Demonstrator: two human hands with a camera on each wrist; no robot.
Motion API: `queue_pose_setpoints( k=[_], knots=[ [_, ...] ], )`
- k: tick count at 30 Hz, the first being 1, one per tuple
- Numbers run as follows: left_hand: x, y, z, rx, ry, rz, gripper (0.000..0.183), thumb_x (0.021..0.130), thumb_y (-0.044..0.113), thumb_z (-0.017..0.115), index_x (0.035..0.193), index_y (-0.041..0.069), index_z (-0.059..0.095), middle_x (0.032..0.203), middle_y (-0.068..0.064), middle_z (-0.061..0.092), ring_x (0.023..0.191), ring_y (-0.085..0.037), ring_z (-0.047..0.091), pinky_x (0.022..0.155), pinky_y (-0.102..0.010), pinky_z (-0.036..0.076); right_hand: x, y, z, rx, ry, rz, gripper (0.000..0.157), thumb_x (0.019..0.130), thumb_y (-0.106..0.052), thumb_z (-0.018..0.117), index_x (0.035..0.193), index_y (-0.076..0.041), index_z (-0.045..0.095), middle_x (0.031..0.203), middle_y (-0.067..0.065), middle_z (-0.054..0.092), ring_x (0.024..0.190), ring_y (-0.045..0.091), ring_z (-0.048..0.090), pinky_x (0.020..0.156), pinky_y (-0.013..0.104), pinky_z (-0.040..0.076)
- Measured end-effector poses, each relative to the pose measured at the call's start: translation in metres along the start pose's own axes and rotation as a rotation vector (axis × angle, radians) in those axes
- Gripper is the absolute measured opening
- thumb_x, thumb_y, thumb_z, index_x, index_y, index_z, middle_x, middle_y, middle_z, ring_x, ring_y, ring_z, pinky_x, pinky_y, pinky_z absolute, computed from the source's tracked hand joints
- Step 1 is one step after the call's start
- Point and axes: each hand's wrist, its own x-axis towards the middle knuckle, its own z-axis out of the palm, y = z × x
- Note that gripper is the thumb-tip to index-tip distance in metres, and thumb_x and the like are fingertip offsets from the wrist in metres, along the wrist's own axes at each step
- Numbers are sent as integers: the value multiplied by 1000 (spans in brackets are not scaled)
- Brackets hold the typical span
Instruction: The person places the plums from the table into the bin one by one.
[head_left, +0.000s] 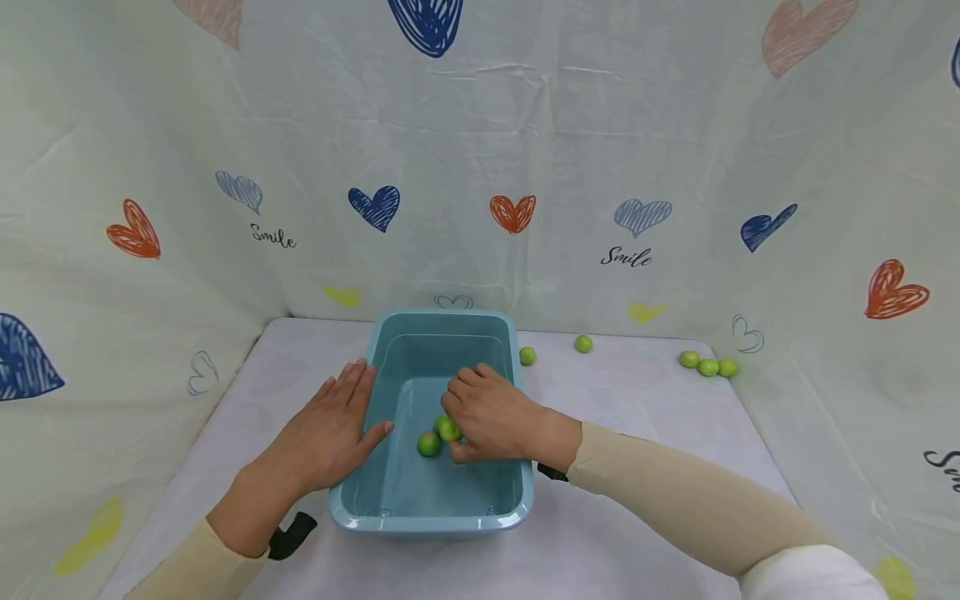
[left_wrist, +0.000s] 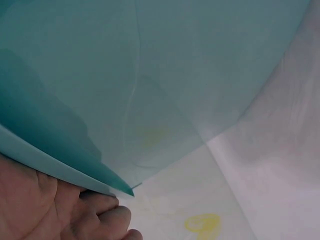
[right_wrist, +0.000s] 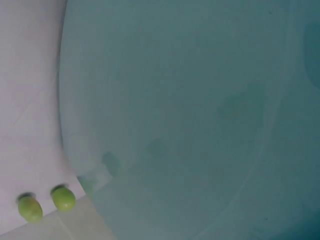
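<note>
A light blue plastic basin (head_left: 431,523) stands on the table. My left hand (head_left: 330,429) rests at its left rim, fingers straight and thumb reaching over the inside. In the left wrist view, the palm and fingers (left_wrist: 114,220) lie beside the outside of the rim. My right hand (head_left: 495,417) is down inside the basin, fingers curled over small round green fruits. One green fruit (head_left: 449,429) sits between thumb and fingers, partly covered by the hand. Another green fruit (head_left: 430,443) lies just left, on the basin floor. The right wrist view shows no hand.
Right of the basin, a green fruit (head_left: 527,356) lies near its wall and a second fruit (head_left: 583,343) near the table's back edge. Three more fruits (head_left: 708,367) cluster at the back right corner. A white curtain (head_left: 450,133) printed with hearts surrounds the pale table (head_left: 630,392).
</note>
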Motion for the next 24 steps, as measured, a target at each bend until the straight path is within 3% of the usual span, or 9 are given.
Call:
queue_pose_setpoints(
  k=[12, 24],
  knots=[
    [0, 0, 1, -6, 0, -7, 84, 106, 44, 59, 161, -12, 28, 169, -31, 25, 158, -49, 25, 126, -65, 27, 1, -1, 0, 29, -42, 19, 37, 88, -53, 72, 90, -17, 62, 78, -5, 49, 78, 15, 41, 73, 30, 27],
    [-1, 0, 1, -10, 5, -1, 84, 106, 43, 59, 161, -12, 27, 169, -32, 25, 158, -49, 25, 126, -65, 27, 0, 0, 1, 30, -15, 18, 39, 89, -55, 71, 90, -17, 62, 78, -5, 49, 78, 15, 41, 72, 30, 28]
  ],
)
